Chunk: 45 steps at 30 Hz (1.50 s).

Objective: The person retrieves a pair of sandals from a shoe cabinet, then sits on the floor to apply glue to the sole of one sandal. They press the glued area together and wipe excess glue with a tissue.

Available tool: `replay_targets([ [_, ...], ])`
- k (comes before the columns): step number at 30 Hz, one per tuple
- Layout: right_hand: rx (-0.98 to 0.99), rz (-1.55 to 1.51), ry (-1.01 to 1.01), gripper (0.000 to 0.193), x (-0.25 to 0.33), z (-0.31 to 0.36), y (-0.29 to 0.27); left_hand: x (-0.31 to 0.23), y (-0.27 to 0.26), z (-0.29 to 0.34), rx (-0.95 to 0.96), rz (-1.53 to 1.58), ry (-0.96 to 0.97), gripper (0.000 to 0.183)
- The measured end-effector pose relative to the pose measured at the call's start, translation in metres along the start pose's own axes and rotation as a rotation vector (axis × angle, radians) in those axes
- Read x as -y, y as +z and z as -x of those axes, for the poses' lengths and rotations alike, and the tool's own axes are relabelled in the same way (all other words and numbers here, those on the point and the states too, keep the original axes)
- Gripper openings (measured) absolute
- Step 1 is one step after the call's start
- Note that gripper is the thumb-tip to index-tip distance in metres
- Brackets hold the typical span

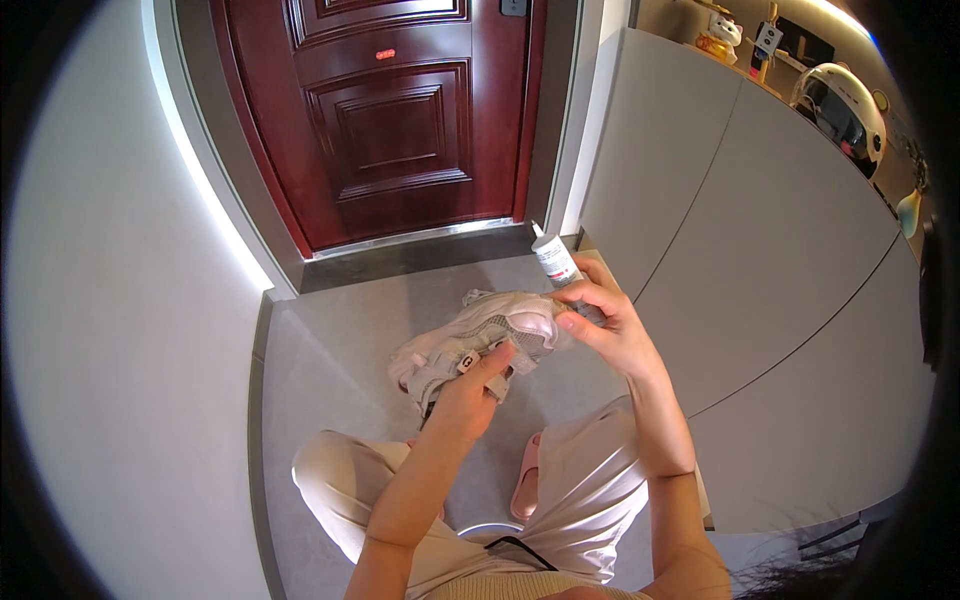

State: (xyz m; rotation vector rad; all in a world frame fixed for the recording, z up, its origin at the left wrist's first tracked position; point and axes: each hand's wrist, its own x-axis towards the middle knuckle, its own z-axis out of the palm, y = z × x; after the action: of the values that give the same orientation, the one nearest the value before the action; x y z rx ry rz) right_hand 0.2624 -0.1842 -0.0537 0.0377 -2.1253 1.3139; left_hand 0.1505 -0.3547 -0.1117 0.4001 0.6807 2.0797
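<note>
In front of my knees I hold a pale pink and grey sneaker (pixel 520 322), with mesh panels and light straps or laces. My left hand (pixel 478 385) is closed on its near side, thumb lying on top. Parts of the shoe behind that hand are hidden. A white bottle (pixel 555 258) with a narrow pointed nozzle is in my right hand (pixel 612 325), fingers wrapped round its lower part. The bottle leans to the left, nozzle up, just beyond the shoe's right end. Whether bottle and shoe touch I cannot tell.
A dark red panelled door (pixel 400 130) stands ahead, above grey floor tiles (pixel 330 350). On the left runs a white wall (pixel 150 330). Curved grey cabinets (pixel 780 270) line the right, with a white helmet (pixel 850 115) and a figurine (pixel 720 38) on top.
</note>
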Motion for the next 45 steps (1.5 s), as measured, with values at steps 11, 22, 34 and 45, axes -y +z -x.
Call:
replay_targets([
  [11, 0.051, 0.011, 0.086, 0.022, 0.000, -0.001, 0.002, -0.002, -0.020, 0.006, 0.064, -0.006, 0.054, 0.039],
  [22, 0.066, 0.060, 0.002, 0.024, -0.064, -0.016, -0.022, -0.003, -0.125, -0.081, -0.360, -0.126, -0.082, 0.031],
  [34, -0.143, -0.272, 0.274, 0.033, -0.156, 0.043, -0.051, 0.155, -0.447, -0.165, -0.745, 0.074, -0.271, 0.042],
  [45, -0.176, -0.369, 0.279, 0.025, -0.224, 0.044, -0.044, 0.207, -0.422, -0.176, -1.328, -0.426, 0.028, 0.030],
])
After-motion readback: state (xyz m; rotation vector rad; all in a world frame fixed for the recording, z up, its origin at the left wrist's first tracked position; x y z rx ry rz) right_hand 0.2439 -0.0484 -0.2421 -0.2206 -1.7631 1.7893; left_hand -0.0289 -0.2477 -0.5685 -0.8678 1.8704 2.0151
